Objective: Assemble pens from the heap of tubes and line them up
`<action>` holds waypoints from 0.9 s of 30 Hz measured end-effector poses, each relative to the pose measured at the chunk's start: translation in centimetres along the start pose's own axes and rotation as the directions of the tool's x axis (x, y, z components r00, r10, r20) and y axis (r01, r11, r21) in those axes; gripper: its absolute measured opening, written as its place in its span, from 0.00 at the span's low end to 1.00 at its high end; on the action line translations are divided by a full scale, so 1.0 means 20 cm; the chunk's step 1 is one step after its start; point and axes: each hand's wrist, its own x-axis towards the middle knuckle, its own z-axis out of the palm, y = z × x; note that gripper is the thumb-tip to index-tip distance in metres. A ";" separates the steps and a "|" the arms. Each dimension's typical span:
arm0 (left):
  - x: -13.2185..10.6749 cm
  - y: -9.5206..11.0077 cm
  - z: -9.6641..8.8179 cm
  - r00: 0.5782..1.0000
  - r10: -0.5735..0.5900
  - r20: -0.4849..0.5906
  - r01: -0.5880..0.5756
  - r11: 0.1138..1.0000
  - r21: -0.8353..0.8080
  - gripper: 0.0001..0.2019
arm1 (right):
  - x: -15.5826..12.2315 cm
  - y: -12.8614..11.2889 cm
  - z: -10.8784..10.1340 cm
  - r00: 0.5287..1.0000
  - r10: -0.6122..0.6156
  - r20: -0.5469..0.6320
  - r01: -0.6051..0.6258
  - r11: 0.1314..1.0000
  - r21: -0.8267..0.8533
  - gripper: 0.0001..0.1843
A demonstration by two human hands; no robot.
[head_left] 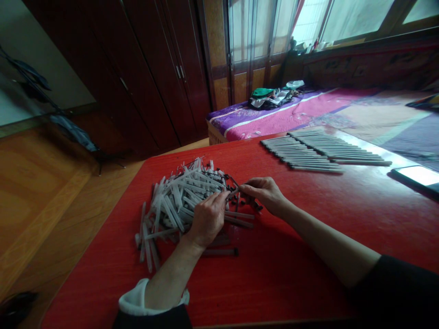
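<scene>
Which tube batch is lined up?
The far-right batch, near the phone: its tubes lie side by side in two rows. The other batch is a jumbled heap at the left hand.

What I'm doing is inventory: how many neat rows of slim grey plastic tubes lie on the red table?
2: left row and adjacent right row, both beyond the right hand.

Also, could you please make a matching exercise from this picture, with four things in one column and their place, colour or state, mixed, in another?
Column one
1. Jumbled tubes
2. Tubes in rows
3. Phone-like device
4. Tabletop

Column two
A. Red
B. At the picture's right edge
C. In a heap by the left hand
D. Laid side by side

Pairs: 1-C, 2-D, 3-B, 4-A
</scene>
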 end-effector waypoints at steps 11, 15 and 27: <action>0.00 0.00 0.00 1.000 0.006 -0.020 -0.006 0.999 -0.034 0.14 | 0.00 -0.01 0.00 1.000 0.007 -0.003 -0.007 0.999 -0.041 0.22; 0.00 0.00 0.00 1.000 0.000 -0.021 -0.001 0.999 -0.040 0.14 | 0.00 0.00 0.00 0.999 -0.007 0.042 0.006 1.000 0.024 0.22; 0.00 -0.01 0.00 1.000 -0.004 -0.009 0.004 1.000 -0.012 0.13 | 0.00 -0.01 0.00 0.999 0.011 0.031 -0.011 1.000 0.006 0.21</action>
